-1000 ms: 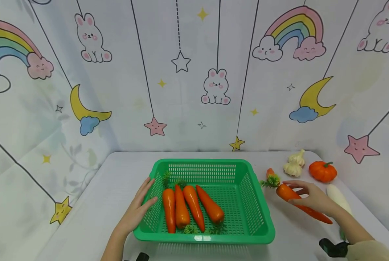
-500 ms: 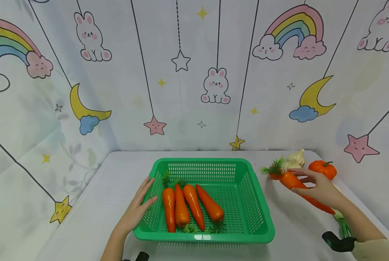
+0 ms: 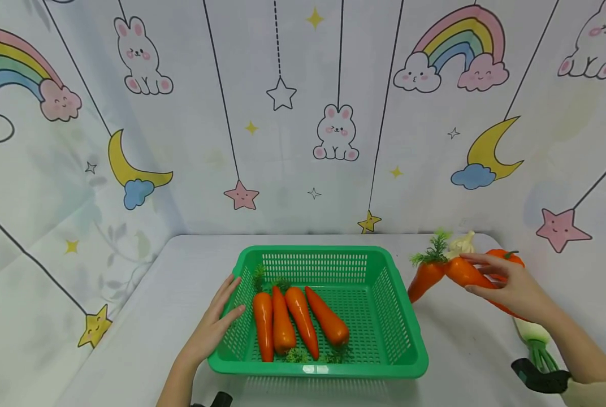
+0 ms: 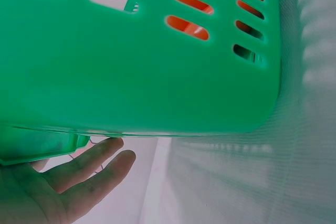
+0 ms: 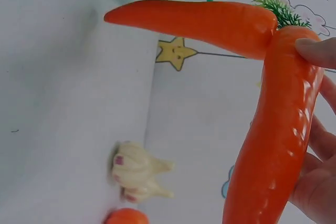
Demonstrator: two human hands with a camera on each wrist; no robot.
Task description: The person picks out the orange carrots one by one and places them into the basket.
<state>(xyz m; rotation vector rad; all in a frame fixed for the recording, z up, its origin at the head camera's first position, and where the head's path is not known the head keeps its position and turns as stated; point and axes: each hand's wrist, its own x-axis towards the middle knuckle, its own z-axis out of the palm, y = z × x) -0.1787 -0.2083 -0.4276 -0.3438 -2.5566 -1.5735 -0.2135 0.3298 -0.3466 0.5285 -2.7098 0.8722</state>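
My right hand (image 3: 514, 285) grips a carrot (image 3: 467, 273) above the table, right of the green basket (image 3: 318, 370). A second carrot (image 3: 425, 278) hangs from its leafy end, its tip pointing down toward the basket's right rim. In the right wrist view the held carrot (image 5: 275, 119) and the second carrot (image 5: 205, 22) meet at their tops by green fronds (image 5: 281, 11). My left hand (image 3: 212, 325) touches the basket's left rim with fingers spread and fairly straight. Inside the basket lie several carrots (image 3: 301, 322) side by side, mostly in its left half.
A garlic bulb (image 3: 463, 243) stands at the table's back right. An orange pumpkin (image 3: 500, 253) is partly hidden behind my right hand. A white radish with green stems (image 3: 537, 342) lies below my right forearm. A patterned cloth (image 3: 293, 147) hangs behind the table.
My right hand has lifted the carrot and moved back and to the right. The second carrot has risen with it and now dangles. Left hand and basket stay put.
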